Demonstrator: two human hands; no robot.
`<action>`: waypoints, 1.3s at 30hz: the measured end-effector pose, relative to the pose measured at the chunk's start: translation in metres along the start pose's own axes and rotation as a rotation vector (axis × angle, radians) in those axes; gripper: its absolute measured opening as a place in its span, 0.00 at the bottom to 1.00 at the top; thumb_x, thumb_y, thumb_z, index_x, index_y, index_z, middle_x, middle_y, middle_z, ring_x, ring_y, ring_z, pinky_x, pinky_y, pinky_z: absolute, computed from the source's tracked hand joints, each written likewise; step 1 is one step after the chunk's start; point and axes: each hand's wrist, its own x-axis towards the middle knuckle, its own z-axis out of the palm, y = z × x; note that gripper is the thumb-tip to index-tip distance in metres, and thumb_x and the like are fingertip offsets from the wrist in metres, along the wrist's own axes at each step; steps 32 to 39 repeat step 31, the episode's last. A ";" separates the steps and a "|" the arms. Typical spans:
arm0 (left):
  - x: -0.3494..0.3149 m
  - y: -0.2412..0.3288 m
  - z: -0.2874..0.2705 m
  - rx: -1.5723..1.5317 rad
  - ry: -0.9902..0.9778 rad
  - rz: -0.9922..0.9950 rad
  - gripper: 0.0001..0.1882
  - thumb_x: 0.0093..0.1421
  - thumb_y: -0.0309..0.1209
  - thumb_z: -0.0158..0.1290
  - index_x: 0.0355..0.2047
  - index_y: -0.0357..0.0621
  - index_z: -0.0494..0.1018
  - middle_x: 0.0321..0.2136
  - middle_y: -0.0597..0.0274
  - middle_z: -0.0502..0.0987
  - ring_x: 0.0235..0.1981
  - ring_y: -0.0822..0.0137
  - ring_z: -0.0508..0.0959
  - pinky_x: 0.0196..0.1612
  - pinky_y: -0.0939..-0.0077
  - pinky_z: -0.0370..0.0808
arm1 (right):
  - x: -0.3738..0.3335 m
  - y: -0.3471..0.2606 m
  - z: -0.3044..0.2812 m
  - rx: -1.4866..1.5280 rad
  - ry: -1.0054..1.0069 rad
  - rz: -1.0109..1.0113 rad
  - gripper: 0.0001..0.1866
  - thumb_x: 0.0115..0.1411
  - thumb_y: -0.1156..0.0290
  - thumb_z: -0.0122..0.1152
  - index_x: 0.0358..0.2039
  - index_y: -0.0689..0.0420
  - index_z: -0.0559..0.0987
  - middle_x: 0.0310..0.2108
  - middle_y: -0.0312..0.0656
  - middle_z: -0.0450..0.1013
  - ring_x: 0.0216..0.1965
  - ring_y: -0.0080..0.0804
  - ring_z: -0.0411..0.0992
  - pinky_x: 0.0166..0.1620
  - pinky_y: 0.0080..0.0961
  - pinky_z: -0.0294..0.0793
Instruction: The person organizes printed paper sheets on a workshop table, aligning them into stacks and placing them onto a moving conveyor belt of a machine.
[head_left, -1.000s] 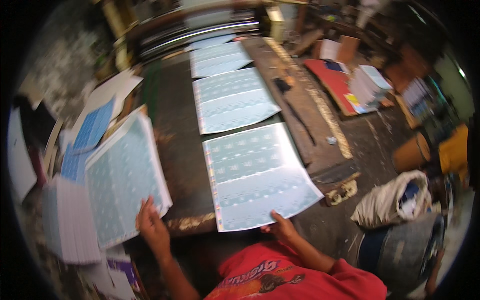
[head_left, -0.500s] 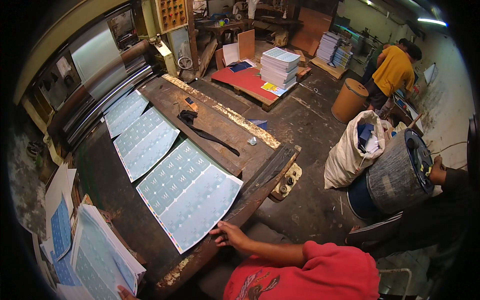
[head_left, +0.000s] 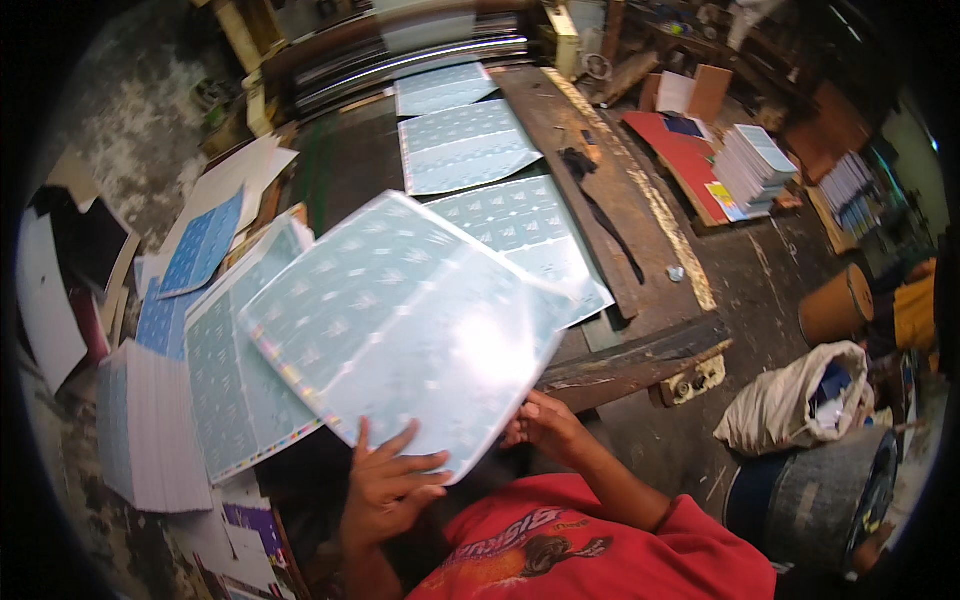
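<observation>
A large printed sheet [head_left: 420,300], pale blue with rows of small patterns and strong glare, is held tilted above the front edge of the table [head_left: 350,150]. My right hand [head_left: 548,428] closes on its right edge near the lower corner. My left hand [head_left: 390,485] lies against the lower left edge with its fingers spread. Behind it on the table a similar sheet [head_left: 520,225] lies partly covered, and two more sheets [head_left: 465,148] trail back toward the rollers [head_left: 410,62]. To the left, another printed sheet [head_left: 240,370] leans beside a thick paper stack [head_left: 150,430].
Blue printed sheets [head_left: 200,245] and loose paper lie left of the table. A black strap [head_left: 610,220] rests on its right side. Beyond stand a paper stack [head_left: 755,165] on a red board [head_left: 665,155], a white sack [head_left: 790,400] and a drum [head_left: 815,500].
The view has turned left. A printed sheet is now raised in front of me. My right hand has closed on its edge, and my left hand has come up from the side pile to it.
</observation>
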 end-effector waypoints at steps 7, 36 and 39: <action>0.008 -0.012 -0.018 0.368 0.131 -0.114 0.42 0.47 0.60 0.62 0.56 0.47 0.71 0.63 0.51 0.65 0.69 0.45 0.54 0.67 0.36 0.41 | -0.017 0.033 -0.024 0.053 0.330 0.122 0.19 0.64 0.60 0.57 0.42 0.65 0.73 0.28 0.43 0.75 0.26 0.29 0.72 0.34 0.25 0.70; -0.003 -0.071 -0.025 0.372 0.455 -0.411 0.30 0.71 0.50 0.35 0.63 0.42 0.63 0.63 0.54 0.65 0.68 0.50 0.57 0.68 0.52 0.47 | -0.065 0.068 -0.029 0.024 0.480 0.202 0.29 0.70 0.49 0.42 0.51 0.67 0.69 0.35 0.55 0.77 0.29 0.34 0.73 0.45 0.42 0.74; -0.003 -0.071 -0.025 0.372 0.455 -0.411 0.30 0.71 0.50 0.35 0.63 0.42 0.63 0.63 0.54 0.65 0.68 0.50 0.57 0.68 0.52 0.47 | -0.065 0.068 -0.029 0.024 0.480 0.202 0.29 0.70 0.49 0.42 0.51 0.67 0.69 0.35 0.55 0.77 0.29 0.34 0.73 0.45 0.42 0.74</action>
